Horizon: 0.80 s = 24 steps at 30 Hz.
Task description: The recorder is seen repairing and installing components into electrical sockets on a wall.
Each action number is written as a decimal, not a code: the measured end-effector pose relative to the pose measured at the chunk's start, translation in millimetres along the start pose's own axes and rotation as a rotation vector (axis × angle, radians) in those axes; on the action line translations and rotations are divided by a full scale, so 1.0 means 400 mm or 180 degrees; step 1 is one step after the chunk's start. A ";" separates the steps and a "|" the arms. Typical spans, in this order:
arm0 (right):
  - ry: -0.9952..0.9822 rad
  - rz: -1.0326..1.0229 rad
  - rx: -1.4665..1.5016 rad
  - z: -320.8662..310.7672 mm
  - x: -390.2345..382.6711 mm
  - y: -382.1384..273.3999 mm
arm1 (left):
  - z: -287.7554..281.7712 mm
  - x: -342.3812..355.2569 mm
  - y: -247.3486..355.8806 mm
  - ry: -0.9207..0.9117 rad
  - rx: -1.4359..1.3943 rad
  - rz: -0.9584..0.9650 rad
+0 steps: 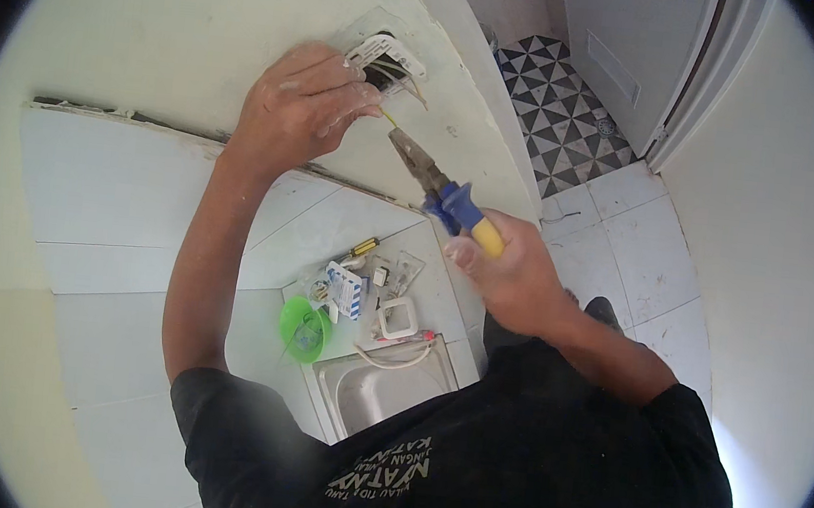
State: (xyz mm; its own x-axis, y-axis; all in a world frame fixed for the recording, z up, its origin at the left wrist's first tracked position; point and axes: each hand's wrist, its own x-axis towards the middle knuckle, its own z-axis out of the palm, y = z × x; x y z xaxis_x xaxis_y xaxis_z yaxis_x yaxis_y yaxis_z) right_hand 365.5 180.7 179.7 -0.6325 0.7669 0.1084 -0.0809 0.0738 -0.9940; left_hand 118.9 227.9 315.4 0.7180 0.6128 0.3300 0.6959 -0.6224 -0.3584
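My right hand (513, 274) grips a pair of pliers (425, 172) by its blue and yellow handles. The jaws point up and left, at the end of a thin yellow-green wire (389, 116). Whether they are closed on the wire is too small to tell. My left hand (304, 97) pinches that wire between its fingertips, just beside a wall box. A white mounting frame (387, 51) sits tilted at the box's opening, touching or close to my left fingers. Other pale wires (415, 86) stick out of the dark opening.
Below, on the tiled counter, lie a yellow-handled screwdriver (365, 246), a blue-and-white package (344, 292), a white square frame (399, 318) and small plastic bags. A green bowl (305, 330) stands by the steel sink (384, 389). A door (631, 60) is at the upper right.
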 end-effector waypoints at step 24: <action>-0.0232 0.1553 0.1320 -0.178 -0.217 0.091 | -0.023 0.010 0.014 -0.0098 -0.0159 -0.0087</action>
State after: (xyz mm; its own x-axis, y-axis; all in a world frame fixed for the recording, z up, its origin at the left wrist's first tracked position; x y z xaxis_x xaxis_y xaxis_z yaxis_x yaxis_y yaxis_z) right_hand 472.4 162.3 132.9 -0.7215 0.6036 -0.3393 -0.0526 -0.5363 -0.8424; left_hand 125.8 222.5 322.8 0.6985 0.6441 0.3117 0.7156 -0.6283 -0.3054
